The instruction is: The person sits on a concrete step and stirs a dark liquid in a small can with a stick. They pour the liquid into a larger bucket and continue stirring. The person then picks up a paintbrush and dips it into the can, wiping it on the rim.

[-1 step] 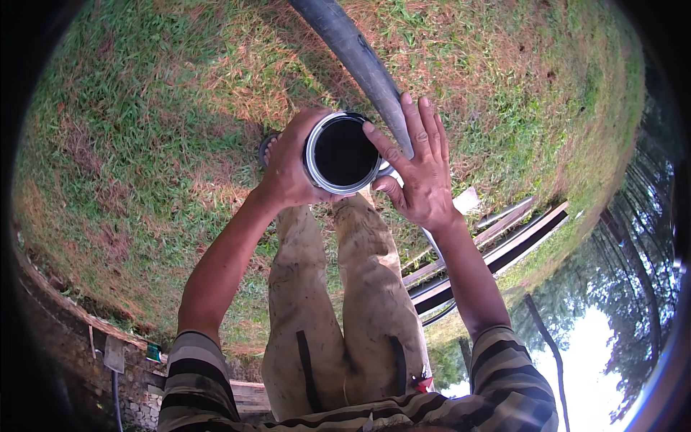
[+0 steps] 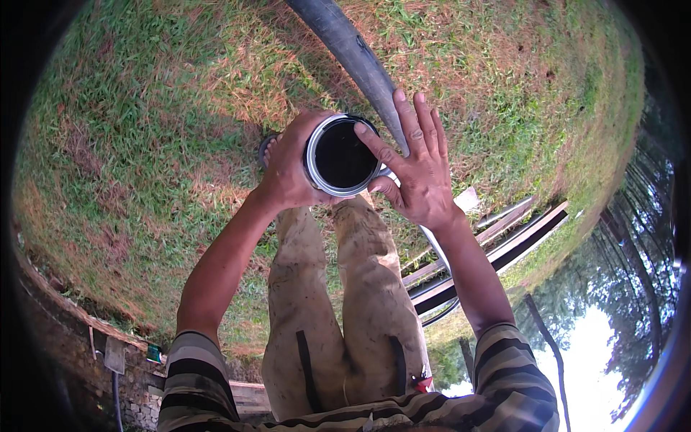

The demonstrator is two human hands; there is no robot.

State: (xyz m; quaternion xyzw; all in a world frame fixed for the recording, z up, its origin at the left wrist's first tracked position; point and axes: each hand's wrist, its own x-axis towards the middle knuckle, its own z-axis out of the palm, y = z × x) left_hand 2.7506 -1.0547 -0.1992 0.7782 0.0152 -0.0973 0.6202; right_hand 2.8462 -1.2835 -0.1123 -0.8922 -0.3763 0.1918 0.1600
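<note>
A round tin can (image 2: 310, 160) with a silvery double rim stands with its mouth turned up toward me, above my knees. Its inside is black; I cannot tell how full it is. My left hand (image 2: 294, 160) wraps round the can's left side and holds it. On the right, my right hand (image 2: 421, 176) has its fingers stretched out and spread, gripping nothing. Its index fingertip reaches over the can's mouth, and whether it touches the inside is unclear. The thumb is near the rim's lower right. Past those fingers runs a thick dark pipe (image 2: 353, 54).
Grass (image 2: 165, 137) with dry brown needles spreads all round. To the right lie long wooden planks (image 2: 497, 241) beside a black strip. A pale curved rod (image 2: 437, 248) passes by my right forearm. At the lower left is a stone wall (image 2: 140, 414).
My right index finger has shifted a little to the left, further over the can's mouth, and the right hand moved slightly with it. The left hand and can stay nearly still.
</note>
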